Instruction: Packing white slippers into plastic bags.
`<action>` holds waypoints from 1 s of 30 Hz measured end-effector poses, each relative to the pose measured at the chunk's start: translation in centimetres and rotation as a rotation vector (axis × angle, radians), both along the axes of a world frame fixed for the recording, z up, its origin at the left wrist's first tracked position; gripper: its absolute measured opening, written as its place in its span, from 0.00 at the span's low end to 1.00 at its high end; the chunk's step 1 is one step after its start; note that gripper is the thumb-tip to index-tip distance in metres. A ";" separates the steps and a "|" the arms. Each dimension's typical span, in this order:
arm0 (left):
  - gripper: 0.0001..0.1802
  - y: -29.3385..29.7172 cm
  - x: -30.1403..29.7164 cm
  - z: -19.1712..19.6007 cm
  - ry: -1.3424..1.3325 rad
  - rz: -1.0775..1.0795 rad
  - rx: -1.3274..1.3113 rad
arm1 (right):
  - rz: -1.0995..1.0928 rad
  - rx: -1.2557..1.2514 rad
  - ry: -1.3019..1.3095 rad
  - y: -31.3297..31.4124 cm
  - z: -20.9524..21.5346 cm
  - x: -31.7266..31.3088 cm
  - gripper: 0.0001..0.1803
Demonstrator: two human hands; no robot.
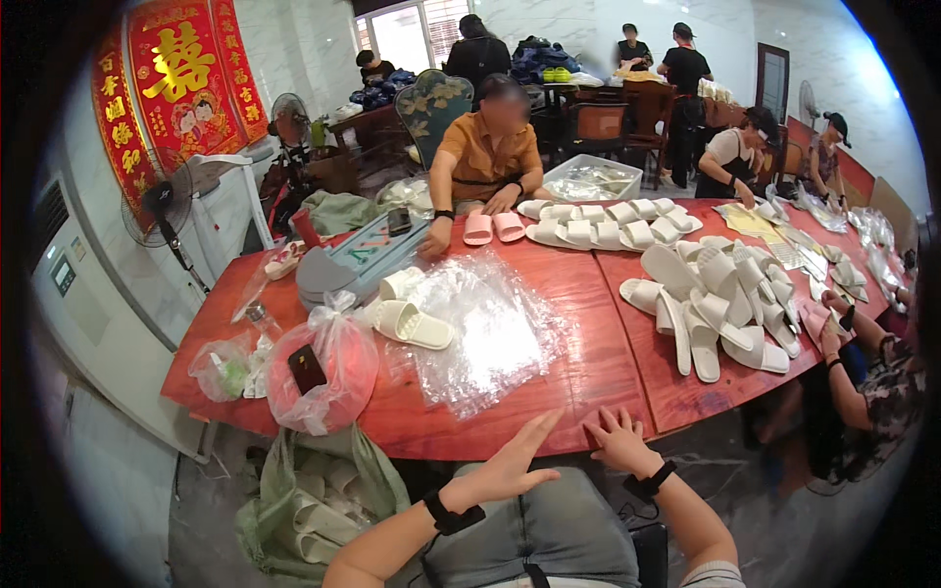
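L hand (507, 459) & R hand (624, 446) open, empty, at table's (603, 377) 6 o'clock edge; thin bags (485, 338), their 11 o'clock, prob. best peeled singly.

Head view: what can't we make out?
All in the head view:
Left hand: red table contact, unclear from above.
Green sack: bottom contents, under upper slippers.
Pinkish bag: contents, blurred by cloudy plastic.
White slipper pile: lowest ones, under others.
Patterned-top person: head, cut by dark rim.

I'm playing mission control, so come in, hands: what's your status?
Left hand and right hand open, empty. Clear plastic bags ahead, unheld. White slipper overlaps their left edge.
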State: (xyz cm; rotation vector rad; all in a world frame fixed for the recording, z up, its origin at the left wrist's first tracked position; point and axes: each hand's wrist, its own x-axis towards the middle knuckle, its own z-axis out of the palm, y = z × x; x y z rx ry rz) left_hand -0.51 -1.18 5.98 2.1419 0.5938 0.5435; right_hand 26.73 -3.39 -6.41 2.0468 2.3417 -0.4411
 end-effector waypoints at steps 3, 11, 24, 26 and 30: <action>0.54 3.2 0.7 -2.5 0.156 0.037 0.246 | -0.009 0.073 -0.075 -0.9 -0.9 2.2 0.49; 0.55 8.2 -3.8 -8.3 0.808 0.536 0.126 | -0.014 0.196 0.191 0.5 -2.1 6.7 0.42; 0.45 6.5 -4.9 -13.0 0.799 0.587 0.249 | -0.808 0.858 0.527 13.0 0.4 27.8 0.42; 0.45 6.3 -5.1 -13.0 0.797 0.593 0.242 | -0.843 0.832 0.653 14.4 0.4 27.8 0.42; 0.45 6.3 -4.6 -12.5 0.799 0.583 0.241 | -0.837 0.944 1.070 16.1 0.4 25.7 0.34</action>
